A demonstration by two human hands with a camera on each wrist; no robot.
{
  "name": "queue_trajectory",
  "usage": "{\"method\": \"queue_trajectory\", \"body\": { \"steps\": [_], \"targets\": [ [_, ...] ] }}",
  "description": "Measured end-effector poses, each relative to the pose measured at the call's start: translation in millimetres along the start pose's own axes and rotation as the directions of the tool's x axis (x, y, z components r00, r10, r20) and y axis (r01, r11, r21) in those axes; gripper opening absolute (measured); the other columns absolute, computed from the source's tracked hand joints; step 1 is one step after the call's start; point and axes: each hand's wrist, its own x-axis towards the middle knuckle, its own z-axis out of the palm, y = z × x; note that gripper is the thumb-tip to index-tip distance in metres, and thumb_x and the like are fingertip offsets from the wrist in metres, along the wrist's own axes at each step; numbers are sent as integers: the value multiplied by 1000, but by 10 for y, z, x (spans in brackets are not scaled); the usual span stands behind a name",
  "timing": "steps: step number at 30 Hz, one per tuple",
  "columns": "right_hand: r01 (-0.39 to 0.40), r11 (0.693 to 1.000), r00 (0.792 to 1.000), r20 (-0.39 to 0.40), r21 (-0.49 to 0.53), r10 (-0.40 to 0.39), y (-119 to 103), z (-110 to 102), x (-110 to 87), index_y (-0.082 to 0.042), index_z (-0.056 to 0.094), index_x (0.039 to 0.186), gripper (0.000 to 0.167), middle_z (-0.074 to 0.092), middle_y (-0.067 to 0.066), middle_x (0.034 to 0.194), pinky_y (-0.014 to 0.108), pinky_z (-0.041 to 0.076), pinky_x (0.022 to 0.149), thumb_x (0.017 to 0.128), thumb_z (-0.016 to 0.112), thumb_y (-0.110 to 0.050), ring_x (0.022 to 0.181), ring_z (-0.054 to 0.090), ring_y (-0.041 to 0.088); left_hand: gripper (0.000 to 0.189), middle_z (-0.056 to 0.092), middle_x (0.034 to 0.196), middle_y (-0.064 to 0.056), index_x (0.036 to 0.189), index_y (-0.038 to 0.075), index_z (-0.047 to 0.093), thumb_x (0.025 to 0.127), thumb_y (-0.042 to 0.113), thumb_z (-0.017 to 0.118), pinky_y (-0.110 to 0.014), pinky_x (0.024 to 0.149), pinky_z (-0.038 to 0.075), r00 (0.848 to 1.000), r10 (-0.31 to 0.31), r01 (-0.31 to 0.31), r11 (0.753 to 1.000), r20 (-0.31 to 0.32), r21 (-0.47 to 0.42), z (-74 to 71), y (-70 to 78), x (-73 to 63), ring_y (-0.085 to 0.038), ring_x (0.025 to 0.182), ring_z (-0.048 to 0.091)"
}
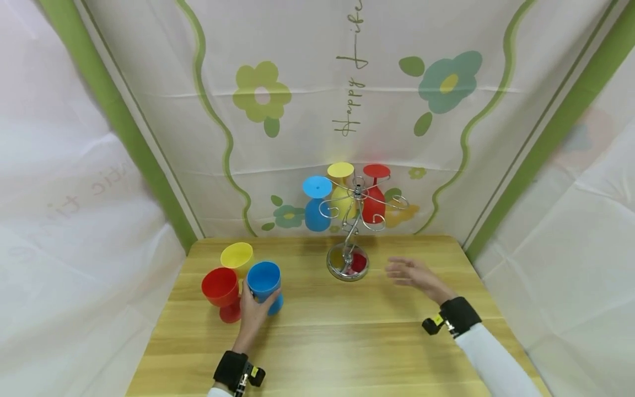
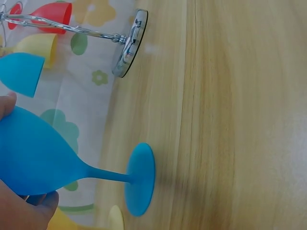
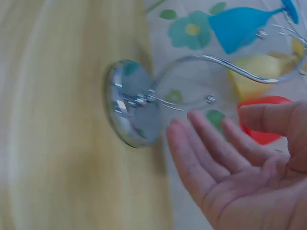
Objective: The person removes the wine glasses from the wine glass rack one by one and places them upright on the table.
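My left hand grips the bowl of a blue goblet, thumb on one side and fingers round the other. The goblet is upright, with its slim stem and round foot showing in the left wrist view. Beside it stand a red goblet and a yellow goblet, both mouth up. My right hand holds nothing; its fingers are extended, to the right of a chrome goblet rack. Upside down on the rack hang a blue goblet, a yellow goblet and a red goblet.
The wooden table ends at a white flowered cloth behind the rack, and more cloth hangs at both sides. Curled wire arms stick out from the rack's top toward the right and front, with no goblets on them.
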Motion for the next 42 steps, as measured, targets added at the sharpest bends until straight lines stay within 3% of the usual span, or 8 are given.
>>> {"method": "queue_trajectory", "body": {
  "steps": [6, 14, 18, 22, 28, 33, 36, 42],
  "targets": [
    [12, 993, 980, -198, -121, -36, -629, -340, -33, 3, 6, 161, 65, 23, 36, 160, 59, 33, 121, 111, 40, -19, 147, 30, 52, 93, 36, 158, -24, 159, 7, 19, 90, 28, 79, -71, 115, 35, 1000, -10, 9, 1000, -15, -12, -16, -22, -39, -47, 145, 33],
    [85, 939, 887, -404, -333, -223, -1541, -426, 25, -5, 15, 163, 63, 27, 29, 163, 53, 38, 120, 111, 40, -29, 147, 35, 45, 92, 37, 158, -23, 158, 7, 22, 89, 26, 80, -70, 116, 35, 1000, 11, -12, 1000, -26, -29, -38, -16, -20, -46, 145, 35],
    [174, 898, 865, -372, -404, -335, -1878, -261, 152, -4, 23, 161, 58, 32, 28, 161, 58, 35, 121, 110, 45, -20, 148, 35, 45, 92, 38, 158, -22, 157, 7, 23, 89, 25, 81, -69, 116, 35, 1000, 14, -15, 1000, -22, -28, -45, -13, -10, -46, 145, 35],
    [256, 851, 869, -277, -460, -411, -2085, -33, 335, 2, 29, 157, 55, 37, 30, 158, 58, 34, 121, 108, 47, -13, 146, 37, 46, 91, 39, 157, -23, 157, 7, 23, 89, 24, 81, -70, 115, 35, 1000, 28, -28, 999, -14, -20, -47, -21, 7, -46, 145, 36],
    [290, 730, 884, -120, -620, -453, -2287, 234, 646, 6, 43, 149, 46, 52, 31, 144, 55, 47, 111, 106, 50, -8, 129, 54, 45, 90, 40, 156, -24, 156, 5, 24, 89, 26, 80, -70, 113, 38, 999, 38, -38, 999, 2, 4, -9, -28, 34, -47, 143, 38],
    [299, 543, 867, -14, -785, -498, -2408, 339, 776, 6, 64, 131, 31, 69, 26, 121, 45, 56, 89, 105, 54, -7, 101, 67, 37, 89, 40, 156, -23, 156, 6, 24, 90, 25, 80, -69, 114, 38, 999, 53, -53, 999, 11, -4, 19, -12, 31, -46, 143, 38],
    [301, 459, 852, 20, -836, -523, -2486, 390, 802, 5, 71, 120, 24, 73, 24, 109, 38, 53, 78, 102, 56, -2, 84, 66, 32, 88, 40, 156, -23, 156, 6, 23, 90, 24, 79, -69, 114, 38, 998, 55, -55, 998, 16, 0, 15, -13, 28, -46, 143, 38],
    [261, 404, 865, 26, -877, -501, -2628, 478, 821, 6, 76, 103, 18, 72, 23, 92, 31, 40, 67, 99, 58, 4, 69, 54, 24, 88, 40, 156, -23, 156, 6, 23, 91, 24, 79, -69, 114, 37, 999, 47, -47, 999, 10, 2, -4, -18, 32, -46, 143, 37]
  ]
}}
